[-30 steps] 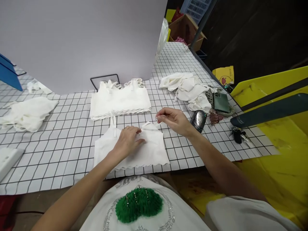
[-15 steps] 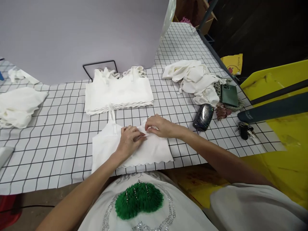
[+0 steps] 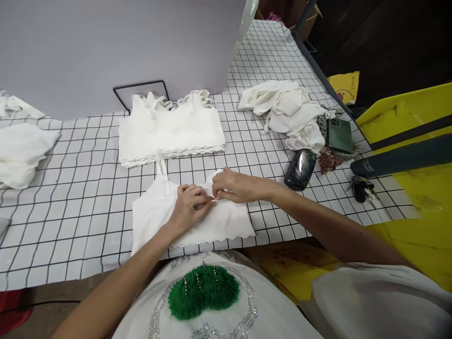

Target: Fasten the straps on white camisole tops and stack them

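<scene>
A white camisole top [image 3: 226, 221] with thin straps and a wavy hem lies flat at the table's front edge. My left hand [image 3: 190, 205] is closed, thumb and fingers pinching the fabric near the neckline. Right beside it, my right hand [image 3: 235, 186] also pinches the top's upper edge, fingertips nearly meeting the left ones. What exactly sits between the fingertips is too small to make out. Behind the hands rests a neat stack of white tops [image 3: 173, 129], straps toward the back.
A checked cloth covers the table [image 3: 88, 202]. Loose white garments [image 3: 289, 108] are heaped at the right, another white pile [image 3: 24, 150] at the left. A black shiny case [image 3: 300, 169], green phone [image 3: 339, 135], keys [image 3: 362, 188] and dark bottle [image 3: 399, 155] are on the right. A grey panel [image 3: 116, 42] stands behind.
Both hands stay pinched on the top, with fingertips now slightly closer together. The whole view has shifted a little.
</scene>
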The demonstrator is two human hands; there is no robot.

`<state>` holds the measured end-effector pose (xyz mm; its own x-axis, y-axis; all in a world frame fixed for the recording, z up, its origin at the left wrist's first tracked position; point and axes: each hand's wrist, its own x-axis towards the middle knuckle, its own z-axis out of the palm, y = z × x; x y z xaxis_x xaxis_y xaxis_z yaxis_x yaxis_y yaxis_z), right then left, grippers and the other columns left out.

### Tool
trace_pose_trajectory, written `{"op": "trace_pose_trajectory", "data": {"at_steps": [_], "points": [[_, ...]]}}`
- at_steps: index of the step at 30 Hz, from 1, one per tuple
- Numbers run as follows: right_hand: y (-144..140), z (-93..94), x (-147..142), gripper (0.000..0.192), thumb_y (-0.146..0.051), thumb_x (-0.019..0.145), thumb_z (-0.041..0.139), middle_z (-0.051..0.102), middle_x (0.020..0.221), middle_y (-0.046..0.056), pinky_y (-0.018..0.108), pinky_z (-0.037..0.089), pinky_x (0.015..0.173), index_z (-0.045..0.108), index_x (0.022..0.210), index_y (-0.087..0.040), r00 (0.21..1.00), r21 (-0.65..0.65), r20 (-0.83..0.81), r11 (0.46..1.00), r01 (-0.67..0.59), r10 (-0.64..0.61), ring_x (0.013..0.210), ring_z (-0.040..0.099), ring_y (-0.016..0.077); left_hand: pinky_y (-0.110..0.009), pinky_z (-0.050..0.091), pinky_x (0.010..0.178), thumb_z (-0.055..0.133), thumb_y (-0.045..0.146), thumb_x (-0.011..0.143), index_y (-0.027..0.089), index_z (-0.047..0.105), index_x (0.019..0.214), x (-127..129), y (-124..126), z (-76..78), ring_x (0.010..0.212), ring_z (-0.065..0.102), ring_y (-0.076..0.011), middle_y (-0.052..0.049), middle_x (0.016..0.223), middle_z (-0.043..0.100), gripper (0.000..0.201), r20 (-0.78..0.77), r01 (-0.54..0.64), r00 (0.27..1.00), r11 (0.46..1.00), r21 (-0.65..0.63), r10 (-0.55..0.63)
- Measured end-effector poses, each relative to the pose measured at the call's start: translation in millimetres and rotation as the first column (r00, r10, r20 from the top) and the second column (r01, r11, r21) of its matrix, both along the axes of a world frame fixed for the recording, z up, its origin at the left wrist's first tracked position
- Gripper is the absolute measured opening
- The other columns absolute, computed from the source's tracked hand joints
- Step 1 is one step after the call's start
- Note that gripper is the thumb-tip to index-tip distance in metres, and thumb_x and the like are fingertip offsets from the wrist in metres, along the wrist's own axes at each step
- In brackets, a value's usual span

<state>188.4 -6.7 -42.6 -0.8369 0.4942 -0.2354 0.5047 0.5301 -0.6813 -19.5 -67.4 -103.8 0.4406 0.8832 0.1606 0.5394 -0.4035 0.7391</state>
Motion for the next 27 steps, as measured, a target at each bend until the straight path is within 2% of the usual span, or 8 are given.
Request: {"op": "trace_pose_trajectory", "data": {"at_steps": [3,10,15,18,20,22,24,27], "points": [[0.5,2.4,-2.2,0.022,-0.006,0.091,0.050,0.057,0.078,0.000,0.066,0.023,0.112,0.062,0.076,-0.017,1.000,-0.003,0.019,1.000,-0.014,0.014,0.082,0.055,0.0150,-0.040,0.030,0.084,0.064,0.029,0.090,0.027,0.079,0.081,0.5,0.6,-0.9,0.074,0.054,-0.0184,0.000,0.069,0.060,0.017,-0.018,0.013,1.000,1.000,-0.017,-0.014],[1.9,1.5,-10.0,0.021,-0.008,0.092,0.051,0.060,0.079,0.001,0.063,0.029,0.110,0.061,0.076,-0.018,0.999,0.055,-0.019,0.998,-0.037,0.038,0.084,0.056,0.0170,-0.040,0.031,0.085,0.063,0.029,0.088,0.026,0.078,0.079,1.0,1.5,1.5,0.072,0.052,-0.0178,0.000,0.069,0.061,0.017,-0.021,0.017,1.000,0.999,-0.038,-0.018],[-6.4,-16.7,-13.0,0.021,-0.008,0.092,0.050,0.061,0.076,0.002,0.046,0.041,0.095,0.062,0.078,-0.018,0.984,0.156,-0.179,0.988,0.009,0.019,0.080,0.054,0.0171,-0.040,0.033,0.086,0.066,0.032,0.086,0.024,0.071,0.065,-1.0,2.9,4.4,0.068,0.051,-0.0165,0.001,0.066,0.058,0.023,0.021,0.000,1.000,0.992,-0.127,0.003],[-4.2,-23.8,-10.3,0.019,-0.012,0.093,0.052,0.062,0.075,0.001,0.043,0.039,0.093,0.064,0.080,-0.018,0.972,0.149,-0.233,0.988,0.047,-0.011,0.076,0.052,0.0154,-0.040,0.033,0.086,0.068,0.031,0.085,0.023,0.070,0.065,-0.2,3.5,5.2,0.068,0.053,-0.0167,0.002,0.065,0.059,0.022,0.022,-0.011,1.000,0.988,-0.157,0.014],[7.2,-20.8,-7.9,0.012,-0.023,0.094,0.059,0.062,0.076,-0.001,0.045,0.035,0.096,0.066,0.084,-0.019,0.978,0.119,-0.207,0.991,0.060,-0.034,0.074,0.051,0.0142,-0.041,0.033,0.086,0.070,0.030,0.084,0.023,0.072,0.070,1.5,3.5,5.5,0.076,0.057,-0.0192,0.000,0.072,0.065,0.016,0.003,-0.026,1.000,0.987,-0.159,0.027],[26.1,-12.1,-6.3,0.018,-0.037,0.093,0.064,0.059,0.075,-0.001,0.046,0.034,0.097,0.067,0.087,-0.020,0.985,0.121,-0.159,0.989,0.089,-0.070,0.075,0.050,0.0147,-0.042,0.034,0.088,0.073,0.029,0.083,0.022,0.073,0.075,3.5,3.1,5.6,0.086,0.061,-0.0227,-0.002,0.083,0.071,0.010,-0.023,-0.041,0.999,0.988,-0.152,0.038],[48.5,-0.6,-5.9,0.028,-0.046,0.095,0.059,0.054,0.071,-0.001,0.047,0.034,0.097,0.067,0.086,-0.020,0.986,0.161,-0.124,0.979,0.129,-0.109,0.078,0.049,0.0168,-0.043,0.034,0.089,0.075,0.029,0.081,0.021,0.073,0.078,5.0,2.2,5.3,0.091,0.062,-0.0249,-0.004,0.090,0.073,0.009,-0.057,-0.052,0.997,0.989,-0.141,0.044],[77.6,13.8,-6.8,0.041,-0.044,0.103,0.044,0.047,0.065,-0.001,0.054,0.029,0.103,0.064,0.078,-0.019,0.986,0.261,-0.097,0.952,0.159,-0.138,0.083,0.046,0.0195,-0.044,0.036,0.089,0.074,0.029,0.082,0.021,0.072,0.082,6.0,0.3,3.8,0.092,0.062,-0.0258,-0.004,0.092,0.073,0.009,-0.106,-0.067,0.993,0.992,-0.107,0.055]]}}
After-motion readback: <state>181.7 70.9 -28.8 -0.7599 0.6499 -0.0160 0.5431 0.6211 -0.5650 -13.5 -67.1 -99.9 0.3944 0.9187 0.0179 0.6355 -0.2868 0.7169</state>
